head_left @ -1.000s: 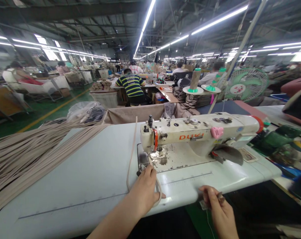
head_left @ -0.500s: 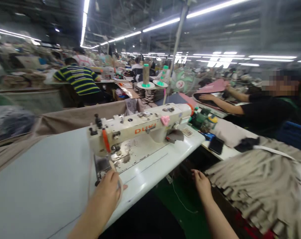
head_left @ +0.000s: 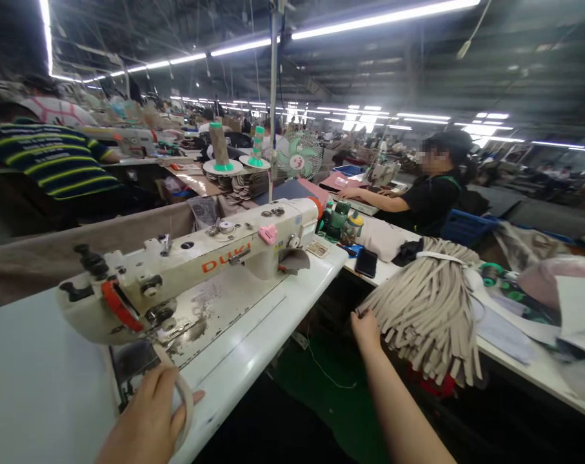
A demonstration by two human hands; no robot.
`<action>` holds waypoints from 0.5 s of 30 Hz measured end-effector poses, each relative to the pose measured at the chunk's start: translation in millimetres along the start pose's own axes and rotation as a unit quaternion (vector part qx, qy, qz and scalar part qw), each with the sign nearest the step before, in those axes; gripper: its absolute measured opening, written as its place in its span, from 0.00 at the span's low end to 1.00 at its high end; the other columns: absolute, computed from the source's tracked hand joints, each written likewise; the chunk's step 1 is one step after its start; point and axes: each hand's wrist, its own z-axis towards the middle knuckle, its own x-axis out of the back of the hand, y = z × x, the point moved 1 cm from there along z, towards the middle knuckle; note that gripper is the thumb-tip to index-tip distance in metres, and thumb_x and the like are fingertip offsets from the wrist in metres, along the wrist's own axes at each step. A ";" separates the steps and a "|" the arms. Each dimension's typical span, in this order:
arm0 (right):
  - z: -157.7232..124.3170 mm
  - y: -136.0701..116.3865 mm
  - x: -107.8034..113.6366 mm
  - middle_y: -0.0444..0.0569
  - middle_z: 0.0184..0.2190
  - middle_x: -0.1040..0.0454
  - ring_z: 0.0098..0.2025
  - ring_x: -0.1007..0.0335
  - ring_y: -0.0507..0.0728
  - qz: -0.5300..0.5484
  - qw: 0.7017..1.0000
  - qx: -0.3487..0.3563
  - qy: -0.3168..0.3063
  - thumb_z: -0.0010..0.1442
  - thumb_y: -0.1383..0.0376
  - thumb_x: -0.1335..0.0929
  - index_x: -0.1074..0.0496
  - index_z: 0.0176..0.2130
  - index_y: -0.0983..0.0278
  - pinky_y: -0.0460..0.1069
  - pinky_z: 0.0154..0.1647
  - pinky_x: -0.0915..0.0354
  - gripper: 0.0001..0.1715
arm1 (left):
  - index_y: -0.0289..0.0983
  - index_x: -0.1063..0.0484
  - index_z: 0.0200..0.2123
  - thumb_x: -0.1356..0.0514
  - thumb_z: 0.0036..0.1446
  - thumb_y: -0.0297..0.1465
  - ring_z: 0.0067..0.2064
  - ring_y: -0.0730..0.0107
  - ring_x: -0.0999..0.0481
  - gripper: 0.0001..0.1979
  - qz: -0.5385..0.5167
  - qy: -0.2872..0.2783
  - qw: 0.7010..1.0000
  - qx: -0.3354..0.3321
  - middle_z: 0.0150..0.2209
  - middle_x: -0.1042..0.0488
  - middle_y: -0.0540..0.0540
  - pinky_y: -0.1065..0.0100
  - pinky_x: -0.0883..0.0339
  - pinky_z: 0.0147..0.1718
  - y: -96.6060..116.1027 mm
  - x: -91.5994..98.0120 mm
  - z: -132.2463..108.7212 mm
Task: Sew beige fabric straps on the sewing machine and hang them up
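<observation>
My left hand is closed on a beige fabric strip, which loops over the fingers and runs up toward the needle area of a white sewing machine. The hand rests at the front of the machine's bed; the needle itself is too small to make out. Off to the right, my right hand has its fingers pinched at the left edge of a large bundle of beige strips, on the end of a strip. A white band ties that bundle together near its top.
A phone, jars and a folded cloth lie on the side table. Thread cones and a green fan stand behind the machine. A co-worker sits at the right, another person at the left.
My view has turned to the right, so the machine sits further left. My right hand has come to the edge of the strip bundle. My left hand still holds its strip.
</observation>
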 end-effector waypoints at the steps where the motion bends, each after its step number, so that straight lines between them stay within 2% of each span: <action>1: 0.8 1.0 1.1 0.55 0.48 0.23 0.48 0.25 0.61 -0.010 1.000 -0.020 -0.013 0.68 0.53 0.33 0.28 0.52 0.67 0.58 0.51 0.30 0.22 | 0.37 0.35 0.50 0.46 0.65 0.45 0.54 0.47 0.25 0.20 0.002 -0.001 1.000 0.001 0.53 0.30 0.35 0.51 0.28 0.51 -2.1 -1.5 -0.7; 4: -0.8 1.5 8.8 0.52 0.44 0.22 0.44 0.24 0.58 -0.029 0.997 -0.047 -0.047 0.68 0.51 0.32 0.26 0.47 0.67 0.58 0.50 0.29 0.21 | 0.37 0.35 0.52 0.45 0.63 0.47 0.53 0.48 0.24 0.23 0.004 -0.014 1.000 0.006 0.53 0.30 0.36 0.52 0.28 0.52 -11.9 -6.7 -2.5; 7: -5.1 -1.9 25.0 0.55 0.43 0.21 0.46 0.23 0.61 -0.037 0.998 -0.036 -0.044 0.69 0.53 0.34 0.25 0.44 0.64 0.57 0.49 0.30 0.18 | 0.36 0.32 0.51 0.44 0.61 0.48 0.52 0.48 0.23 0.24 0.005 -0.023 1.000 0.007 0.52 0.29 0.35 0.54 0.27 0.51 -24.2 -12.7 -3.4; 11: -3.7 -6.1 54.4 0.66 0.54 0.26 0.55 0.27 0.70 -0.054 0.997 -0.037 0.031 0.71 0.55 0.39 0.30 0.54 0.65 0.61 0.52 0.34 0.22 | 0.37 0.30 0.47 0.45 0.60 0.50 0.51 0.47 0.24 0.24 0.005 -0.029 0.999 0.017 0.49 0.27 0.36 0.54 0.27 0.49 -26.8 -12.1 -1.4; 13: 1.4 -6.0 66.2 0.72 0.58 0.31 0.59 0.30 0.73 -0.063 0.995 -0.047 0.061 0.70 0.55 0.37 0.34 0.58 0.70 0.64 0.54 0.35 0.26 | 0.38 0.30 0.44 0.45 0.60 0.51 0.51 0.48 0.24 0.23 -0.002 -0.033 0.999 0.019 0.47 0.27 0.37 0.55 0.27 0.50 -20.2 -6.7 1.9; 15: 7.9 -4.4 73.1 0.76 0.58 0.33 0.59 0.31 0.75 -0.063 0.994 -0.056 0.071 0.68 0.55 0.34 0.36 0.59 0.74 0.65 0.55 0.36 0.29 | 0.38 0.30 0.42 0.47 0.61 0.50 0.50 0.48 0.25 0.21 -0.016 -0.034 0.999 0.018 0.46 0.26 0.38 0.55 0.28 0.51 -12.3 -0.2 6.2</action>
